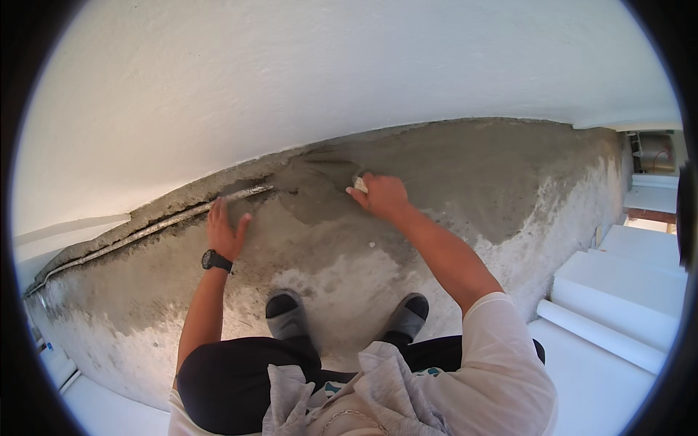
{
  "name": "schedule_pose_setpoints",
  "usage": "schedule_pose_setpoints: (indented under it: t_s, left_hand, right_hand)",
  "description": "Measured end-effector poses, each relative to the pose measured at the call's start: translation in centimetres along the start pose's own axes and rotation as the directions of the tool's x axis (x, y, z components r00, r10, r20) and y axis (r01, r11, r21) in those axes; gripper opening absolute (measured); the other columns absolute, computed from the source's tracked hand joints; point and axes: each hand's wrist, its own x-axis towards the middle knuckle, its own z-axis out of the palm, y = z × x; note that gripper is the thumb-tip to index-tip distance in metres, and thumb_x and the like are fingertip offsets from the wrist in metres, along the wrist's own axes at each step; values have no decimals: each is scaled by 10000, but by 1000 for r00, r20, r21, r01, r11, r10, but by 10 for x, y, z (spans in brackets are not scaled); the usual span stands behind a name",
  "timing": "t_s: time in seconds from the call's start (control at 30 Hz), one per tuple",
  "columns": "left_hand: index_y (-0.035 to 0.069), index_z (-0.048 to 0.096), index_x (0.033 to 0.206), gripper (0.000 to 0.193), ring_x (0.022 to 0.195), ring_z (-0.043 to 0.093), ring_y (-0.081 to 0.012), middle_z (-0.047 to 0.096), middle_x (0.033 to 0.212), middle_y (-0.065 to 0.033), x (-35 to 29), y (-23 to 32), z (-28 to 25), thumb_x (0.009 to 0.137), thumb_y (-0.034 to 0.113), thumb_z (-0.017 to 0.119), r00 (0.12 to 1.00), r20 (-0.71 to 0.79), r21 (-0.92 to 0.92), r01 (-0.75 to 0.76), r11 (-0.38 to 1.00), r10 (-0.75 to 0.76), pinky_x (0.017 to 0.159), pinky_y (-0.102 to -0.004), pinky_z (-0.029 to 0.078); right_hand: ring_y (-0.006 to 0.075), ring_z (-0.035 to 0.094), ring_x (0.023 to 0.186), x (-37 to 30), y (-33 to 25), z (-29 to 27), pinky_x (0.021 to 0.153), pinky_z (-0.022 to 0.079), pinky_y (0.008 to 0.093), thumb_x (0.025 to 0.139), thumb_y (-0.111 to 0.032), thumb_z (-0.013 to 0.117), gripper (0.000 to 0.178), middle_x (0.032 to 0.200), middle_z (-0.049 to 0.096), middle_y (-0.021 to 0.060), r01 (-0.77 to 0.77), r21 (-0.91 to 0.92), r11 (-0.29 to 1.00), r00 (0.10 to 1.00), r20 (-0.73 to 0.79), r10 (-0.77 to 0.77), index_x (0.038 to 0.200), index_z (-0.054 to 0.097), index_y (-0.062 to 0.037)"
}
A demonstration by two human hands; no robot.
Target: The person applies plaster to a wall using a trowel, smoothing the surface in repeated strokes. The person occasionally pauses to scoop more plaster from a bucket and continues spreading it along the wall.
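My left hand [227,231], with a dark watch on its wrist, has its fingers and thumb spread. Its fingertips are at a thin pale pipe [178,216] that runs along the foot of the wall; whether they press on it I cannot tell. My right hand [383,195] is closed round a short pale handle-like piece [360,184], low over wet grey mortar [320,192]. Whatever extends from this piece does not stand out from the mortar. The pipe's right end shows beside the mortar, between my two hands.
A white wall [327,73] rises along the far side of the rough concrete floor [342,280]. Smoothed damp mortar [494,174] spreads to the right. White steps [618,291] stand at the right edge. My slippered feet [291,316] are on the floor below my hands.
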Motion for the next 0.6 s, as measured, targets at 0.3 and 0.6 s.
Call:
schedule_pose_setpoints:
  t_s: [0.3, 0.6]
  left_hand:
    - [-104, 453, 1415, 817, 1391, 391, -457, 447, 1475, -308, 0, -1, -2, 952, 551, 609, 1000, -5, 7, -18, 1000, 18, 1158, -526, 313]
    - [-100, 445, 1422, 814, 1381, 396, -465, 456, 1462, -311, -1, -1, 2, 955, 548, 601, 999, -1, 59, -42, 997, 43, 1159, -527, 301]
  right_hand:
    - [377, 689, 684, 7, -8, 2, 635, 553, 478, 936, -570, 595, 545, 748, 696, 175, 12, 20, 1000, 1000, 20, -13, 891, 650, -30]
    - [384, 688, 690, 4, -13, 2, 631, 549, 487, 933, -569, 601, 542, 737, 693, 177, 22, 49, 999, 1000, -14, -22, 874, 649, -32]
